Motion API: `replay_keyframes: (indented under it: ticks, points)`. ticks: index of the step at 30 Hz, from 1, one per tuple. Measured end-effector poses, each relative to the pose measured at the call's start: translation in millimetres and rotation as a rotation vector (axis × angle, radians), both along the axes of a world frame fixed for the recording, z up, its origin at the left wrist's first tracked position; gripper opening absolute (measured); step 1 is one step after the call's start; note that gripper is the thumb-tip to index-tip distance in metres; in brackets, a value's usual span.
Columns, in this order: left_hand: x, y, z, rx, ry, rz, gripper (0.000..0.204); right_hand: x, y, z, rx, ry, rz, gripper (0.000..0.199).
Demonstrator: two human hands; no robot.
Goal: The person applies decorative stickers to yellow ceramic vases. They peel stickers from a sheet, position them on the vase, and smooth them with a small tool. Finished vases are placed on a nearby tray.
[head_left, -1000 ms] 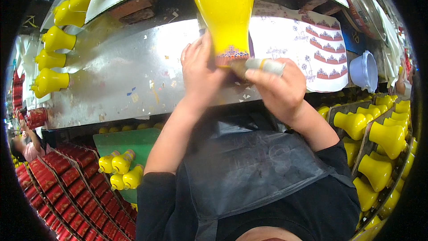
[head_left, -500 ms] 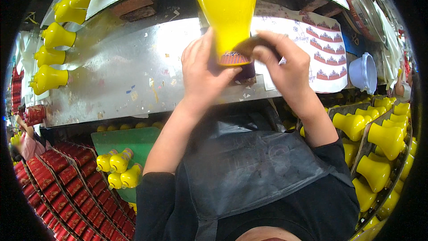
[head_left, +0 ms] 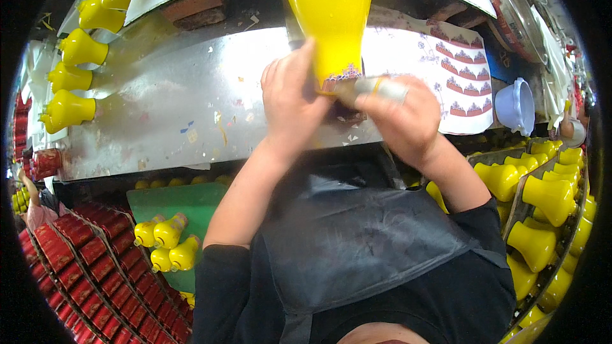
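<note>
- I am holding a yellow vase (head_left: 329, 16) at the far edge of the bench (head_left: 172, 108), straight ahead of me; it is glossy, wide at the shoulder and narrowing toward my hands.
- A thin patterned band in red and blue is running round the narrow end of the vase, right where my hands are meeting it.
- My left hand (head_left: 294, 105) is gripping that narrow end, its fingers (head_left: 275, 83) curling round it from the left.
- My right hand (head_left: 403, 121) is closed round a grey tool (head_left: 376, 89) with a yellow ring on it, and I am pressing the tool's tip against the band; I cannot tell exactly what kind of tool it is.
- A white sheet of stickers (head_left: 456, 73) is lying on the bench just to the right of the vase, showing rows of small red and blue shapes.
- A pale blue bowl (head_left: 516, 105) is sitting right of that sheet.
- Four more yellow vases (head_left: 73, 79) are lying in a row along the bench's left end.
- Crates of yellow vases (head_left: 542, 197) are standing at my right side.
- Small yellow bottles (head_left: 167, 242) are lying on a green tray (head_left: 172, 200) below the bench to my left, beside rows of red boxes (head_left: 83, 267).
</note>
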State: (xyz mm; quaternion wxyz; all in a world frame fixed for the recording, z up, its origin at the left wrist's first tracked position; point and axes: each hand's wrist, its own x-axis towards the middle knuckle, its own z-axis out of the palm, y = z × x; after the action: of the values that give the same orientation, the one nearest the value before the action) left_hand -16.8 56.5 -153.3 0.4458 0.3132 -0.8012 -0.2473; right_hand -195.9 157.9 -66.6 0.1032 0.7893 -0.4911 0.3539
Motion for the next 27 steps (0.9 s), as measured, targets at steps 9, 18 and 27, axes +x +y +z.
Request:
replay_keyframes:
  ticks: [9,18,27]
  points:
    - [1,5,9,0.03,0.046,-0.01,0.078,15,0,16,0.028,0.216,0.01,0.03]
    - [15,6,-8,0.411,0.239,-0.174,0.064,52,-4,23,0.202,0.405,-0.055,0.036]
    - [16,3,5,0.447,0.158,-0.183,0.072,16,-10,19,0.171,0.001,-0.279,0.03]
